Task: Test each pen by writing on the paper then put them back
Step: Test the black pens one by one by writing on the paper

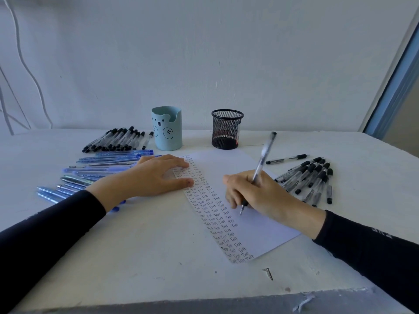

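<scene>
- Right hand (pixel 256 191): fingers curled around a clear pen (pixel 263 155) in a writing grip, pinching it low on the barrel near the dark grip section.
- Clear pen: tilted, its capped top end leaning up and away from the person. The tip points down at the paper (pixel 267 232), just right of the written columns. Cannot tell whether the tip touches the sheet.
- Paper: a white sheet lying skewed on the table (pixel 147 250), between the two hands. Its left strip is filled with columns of the word "Test"; the right part is blank.
- Left hand (pixel 156 175): palm down, fingers straight and slightly spread. The fingertips and thumb press on the upper left edge of the paper, over the writing.
- Both forearms are in black sleeves (pixel 45 234).
- Blue pens (pixel 102 168): fanned out on the table left of the paper, partly under the left wrist.
- Black-capped pens (pixel 113 140): a row at the back left, just beside the light blue bear cup (pixel 167 132).
- Black mesh cup (pixel 226 130): upright behind the paper, apart from the bear cup.
- Black-grip pens (pixel 310 180): a pile right of the paper, near the right hand.
- Single pen (pixel 286 159): lies alone just behind that pile.
</scene>
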A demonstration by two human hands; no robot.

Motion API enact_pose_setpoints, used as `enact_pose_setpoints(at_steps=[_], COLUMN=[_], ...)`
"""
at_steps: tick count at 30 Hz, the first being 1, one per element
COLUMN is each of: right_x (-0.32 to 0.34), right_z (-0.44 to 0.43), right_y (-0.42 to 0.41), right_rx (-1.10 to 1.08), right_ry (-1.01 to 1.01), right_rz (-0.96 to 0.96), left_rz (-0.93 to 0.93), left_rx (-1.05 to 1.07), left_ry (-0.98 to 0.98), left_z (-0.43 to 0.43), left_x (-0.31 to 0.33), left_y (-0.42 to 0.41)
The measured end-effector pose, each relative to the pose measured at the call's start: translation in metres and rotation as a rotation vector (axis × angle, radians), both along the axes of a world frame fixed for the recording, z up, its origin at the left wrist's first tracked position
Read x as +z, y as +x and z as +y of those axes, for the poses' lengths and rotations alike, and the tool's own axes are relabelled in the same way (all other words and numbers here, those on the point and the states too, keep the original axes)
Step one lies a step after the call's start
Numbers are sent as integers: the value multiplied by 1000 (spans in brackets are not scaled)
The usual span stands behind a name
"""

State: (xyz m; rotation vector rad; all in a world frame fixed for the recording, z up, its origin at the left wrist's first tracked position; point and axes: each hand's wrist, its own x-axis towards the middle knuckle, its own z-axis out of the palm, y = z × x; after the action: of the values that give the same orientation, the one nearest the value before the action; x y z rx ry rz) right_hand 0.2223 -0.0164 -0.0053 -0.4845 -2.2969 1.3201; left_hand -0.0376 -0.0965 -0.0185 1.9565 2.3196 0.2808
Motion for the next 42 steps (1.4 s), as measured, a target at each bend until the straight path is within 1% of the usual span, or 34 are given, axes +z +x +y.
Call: enact_pose_setpoints(at_steps=[3, 5, 8, 10, 13, 16, 19, 23, 27, 31, 33, 35, 36, 38, 40, 42], right_x=[16, 27, 36, 30, 18, 14, 10, 2, -1, -6, -10, -16, -18, -17, -10, 1], right_z=[6, 17, 30, 38, 41, 42, 46, 51, 49, 45, 48, 51, 52, 53, 59, 75], right_y=[-5, -11, -19, -22, -21, -17, -18, -20, -20, -23, -27, -30, -31, -31, -30, -27], right_rx=[-6, -30, -62, -77, -16, 30, -9, -37, 8, 49, 68, 106, 120, 110, 43, -106], right_ry=[49, 66, 215, 300, 363, 536, 630, 763, 744, 848, 846, 913, 946, 942, 926, 922], right_rz=[15, -36, -34, -12, -78, -113, -104, -139, -172, -133, -168, -223, -269, -388, -472, -513], left_rz=[8, 12, 17, 16, 20, 16, 15, 8, 2, 11, 16, 21, 25, 34, 30, -4], left_rx=[-1, -8, -6, 10, 14, 15, 2, 15, 11, 13, 12, 10, 6, -8, -18, -36], left_ry=[6, 19, 63, 68, 60, 42, 40, 36, 35, 20, 17, 21, 24, 29, 46, 133], left_z=[0, 0, -1, -2, -3, -4, -4, -3, -4, -3, -3, -3, -3, -2, -1, 0], left_x=[-1, -2, -4, -4, -1, 2, 0, 0, 2, 3, 4, 4, 3, 1, -3, -5], left_y=[-1, -1, -3, -3, -2, 0, -2, -2, 0, 1, 2, 2, 2, -1, -6, -9])
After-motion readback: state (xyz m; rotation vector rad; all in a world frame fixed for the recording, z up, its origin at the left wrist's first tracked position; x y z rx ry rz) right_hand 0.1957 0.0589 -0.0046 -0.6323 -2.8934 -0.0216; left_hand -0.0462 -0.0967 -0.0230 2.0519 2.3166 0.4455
